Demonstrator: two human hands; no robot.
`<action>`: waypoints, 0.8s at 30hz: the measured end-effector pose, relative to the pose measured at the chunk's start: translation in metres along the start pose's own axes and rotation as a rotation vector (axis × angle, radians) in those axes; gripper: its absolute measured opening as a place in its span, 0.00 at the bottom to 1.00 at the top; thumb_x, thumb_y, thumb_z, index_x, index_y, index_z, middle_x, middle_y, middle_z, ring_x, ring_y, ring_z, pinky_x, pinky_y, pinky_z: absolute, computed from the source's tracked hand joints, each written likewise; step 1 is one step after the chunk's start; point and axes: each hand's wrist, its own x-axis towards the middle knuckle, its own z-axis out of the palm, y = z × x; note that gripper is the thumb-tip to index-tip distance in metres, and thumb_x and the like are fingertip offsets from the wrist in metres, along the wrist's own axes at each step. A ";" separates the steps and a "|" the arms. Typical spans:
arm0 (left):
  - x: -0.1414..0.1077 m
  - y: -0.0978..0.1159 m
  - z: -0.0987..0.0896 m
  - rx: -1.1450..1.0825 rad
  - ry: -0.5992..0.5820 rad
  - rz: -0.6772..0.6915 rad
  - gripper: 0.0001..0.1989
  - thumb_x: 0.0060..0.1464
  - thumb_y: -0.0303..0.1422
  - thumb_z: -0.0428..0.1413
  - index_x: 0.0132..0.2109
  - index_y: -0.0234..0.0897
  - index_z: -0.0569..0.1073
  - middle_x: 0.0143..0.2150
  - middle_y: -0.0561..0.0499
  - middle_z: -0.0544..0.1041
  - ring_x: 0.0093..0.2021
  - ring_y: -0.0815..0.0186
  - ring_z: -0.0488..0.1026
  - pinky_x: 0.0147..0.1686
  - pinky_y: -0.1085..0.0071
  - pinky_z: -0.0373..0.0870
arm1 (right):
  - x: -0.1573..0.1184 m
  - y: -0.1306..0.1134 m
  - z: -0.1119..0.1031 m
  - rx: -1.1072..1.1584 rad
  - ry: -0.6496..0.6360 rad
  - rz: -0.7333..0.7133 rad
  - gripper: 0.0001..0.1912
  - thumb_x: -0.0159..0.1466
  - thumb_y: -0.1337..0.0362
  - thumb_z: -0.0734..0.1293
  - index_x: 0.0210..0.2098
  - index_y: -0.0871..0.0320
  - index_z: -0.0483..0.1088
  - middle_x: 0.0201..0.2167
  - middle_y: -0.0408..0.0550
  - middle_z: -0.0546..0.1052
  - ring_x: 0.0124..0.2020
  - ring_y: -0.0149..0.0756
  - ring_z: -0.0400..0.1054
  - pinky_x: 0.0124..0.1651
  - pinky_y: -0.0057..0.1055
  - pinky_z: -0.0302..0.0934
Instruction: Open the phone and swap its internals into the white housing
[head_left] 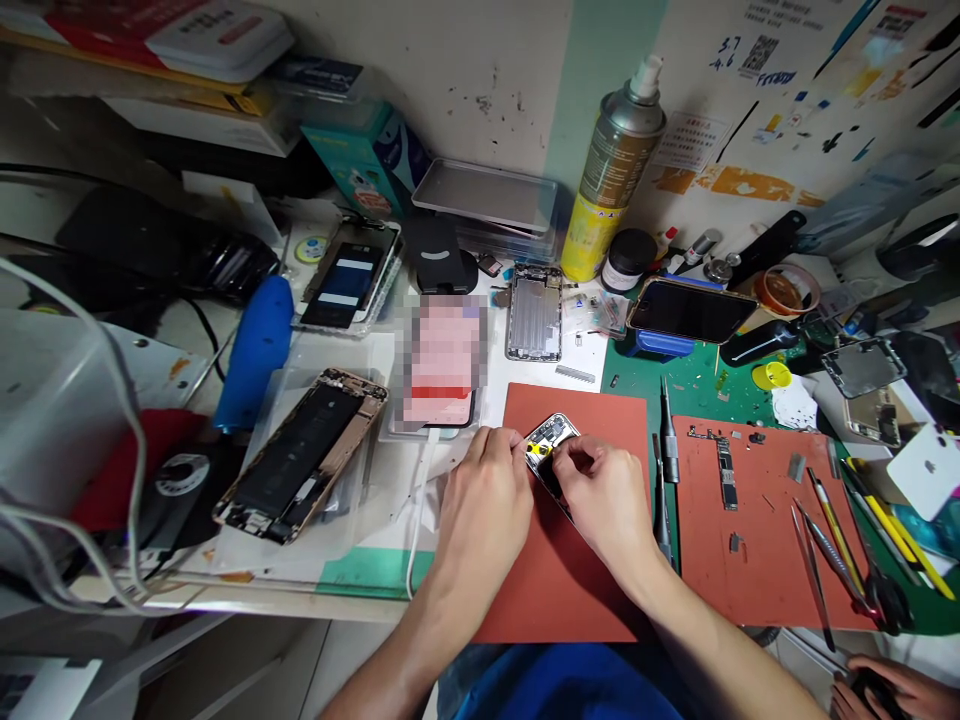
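Observation:
An opened phone (550, 432), with its internal parts and a yellow piece showing, lies tilted on a red-brown mat (574, 615). Closed fingers of my left hand (487, 490) grip its left edge. From the other side, my right hand (604, 495) reaches over the phone with thumb and forefinger pinched together at its inside. Whatever the right fingertips hold is hidden. The lower part of the phone is partly covered by my right hand.
Tweezers (667, 440) lie right of the mat. A second mat (750, 570) bears a logic board (726, 475) and tools. Another opened phone (304, 455) rests left, near a screwdriver (255, 345). A spray can (615, 165) stands behind. Another person's hand (892, 690) shows bottom right.

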 end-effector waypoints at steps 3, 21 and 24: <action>0.001 0.001 0.000 0.027 -0.006 -0.011 0.09 0.73 0.28 0.50 0.46 0.38 0.76 0.46 0.44 0.82 0.44 0.51 0.81 0.40 0.60 0.71 | 0.000 0.000 0.000 -0.005 -0.005 -0.001 0.15 0.64 0.59 0.62 0.24 0.54 0.75 0.20 0.43 0.74 0.20 0.33 0.55 0.28 0.32 0.47; -0.003 0.001 0.002 0.014 0.019 0.006 0.07 0.72 0.28 0.51 0.44 0.39 0.73 0.46 0.45 0.81 0.43 0.52 0.81 0.39 0.60 0.72 | 0.001 -0.002 0.000 -0.029 0.004 0.022 0.14 0.64 0.61 0.63 0.25 0.54 0.77 0.20 0.44 0.76 0.20 0.33 0.57 0.28 0.32 0.47; -0.002 0.000 0.003 -0.010 0.026 -0.010 0.05 0.71 0.27 0.53 0.44 0.40 0.72 0.45 0.46 0.81 0.43 0.53 0.81 0.39 0.60 0.72 | 0.001 -0.002 0.000 -0.035 0.015 0.018 0.14 0.64 0.61 0.64 0.25 0.54 0.77 0.20 0.44 0.77 0.19 0.34 0.60 0.28 0.32 0.48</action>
